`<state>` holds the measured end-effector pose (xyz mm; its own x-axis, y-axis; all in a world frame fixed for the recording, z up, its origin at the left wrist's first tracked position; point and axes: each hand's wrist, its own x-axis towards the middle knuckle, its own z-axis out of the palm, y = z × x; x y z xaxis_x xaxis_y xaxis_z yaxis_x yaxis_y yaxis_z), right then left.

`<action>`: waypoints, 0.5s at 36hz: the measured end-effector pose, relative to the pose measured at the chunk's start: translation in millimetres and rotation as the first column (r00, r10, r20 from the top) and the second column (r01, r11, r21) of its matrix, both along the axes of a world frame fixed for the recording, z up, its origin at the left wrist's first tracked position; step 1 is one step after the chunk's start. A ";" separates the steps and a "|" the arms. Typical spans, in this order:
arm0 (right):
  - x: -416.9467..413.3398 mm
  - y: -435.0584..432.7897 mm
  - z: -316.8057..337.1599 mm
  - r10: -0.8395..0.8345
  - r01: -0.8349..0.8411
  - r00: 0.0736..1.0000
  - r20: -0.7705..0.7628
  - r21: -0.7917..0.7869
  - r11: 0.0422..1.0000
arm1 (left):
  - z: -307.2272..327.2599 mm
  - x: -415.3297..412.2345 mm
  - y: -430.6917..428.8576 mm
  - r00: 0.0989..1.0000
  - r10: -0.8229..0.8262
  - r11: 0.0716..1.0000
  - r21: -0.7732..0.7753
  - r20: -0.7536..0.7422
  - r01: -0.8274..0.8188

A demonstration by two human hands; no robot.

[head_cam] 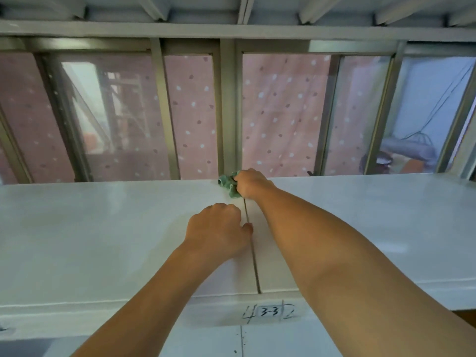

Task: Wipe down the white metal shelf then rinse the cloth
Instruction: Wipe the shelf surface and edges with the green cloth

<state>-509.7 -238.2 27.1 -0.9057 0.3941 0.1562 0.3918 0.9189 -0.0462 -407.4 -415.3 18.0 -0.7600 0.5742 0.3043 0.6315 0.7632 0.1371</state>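
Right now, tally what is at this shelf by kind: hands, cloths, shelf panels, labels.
Hands: 2, left hand and right hand
Cloths: 1, green cloth
Shelf panels: 2, left panel and right panel
Labels: 1, label on the front edge
Total: 6

Green cloth point(228, 186) on a glossy white shelf point(103, 228); beyond it, a pink curtain point(283, 112) speckled with white and dusky-mauve dots, an olive-grey window frame point(228, 112), and black handwritten numerals point(269, 312) on the shelf's white edge.
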 end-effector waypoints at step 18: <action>113.3 190.5 -1.7 0.053 -0.053 0.998 0.018 -0.001 0.999 | -13.6 64.0 81.4 0.962 0.270 0.961 0.075 -0.051 -0.266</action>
